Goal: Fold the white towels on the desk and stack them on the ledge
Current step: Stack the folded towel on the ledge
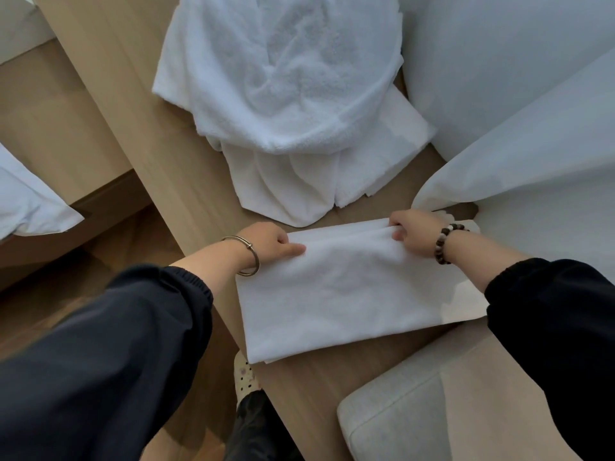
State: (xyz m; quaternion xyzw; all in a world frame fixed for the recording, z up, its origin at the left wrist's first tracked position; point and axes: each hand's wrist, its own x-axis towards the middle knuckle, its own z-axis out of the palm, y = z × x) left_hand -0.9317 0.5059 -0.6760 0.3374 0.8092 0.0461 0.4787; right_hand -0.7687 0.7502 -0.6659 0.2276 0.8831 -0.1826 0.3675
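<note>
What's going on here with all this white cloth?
A person is folding towels at a wooden desk. The left hand and right hand each grip the far edge of a towel lying partly folded in front of them. A pile of unfolded towels lies further back on the desk.

I work from one view only, the head camera, wide-angle, facing forward and steeply down onto the desk [186,181]. It sits close above the work: the left sleeve [100,354] and right sleeve [559,327] fill the lower corners of the frame, and the left hand [266,242] and right hand [416,232] sit near centre, on the folded towel [349,294]
</note>
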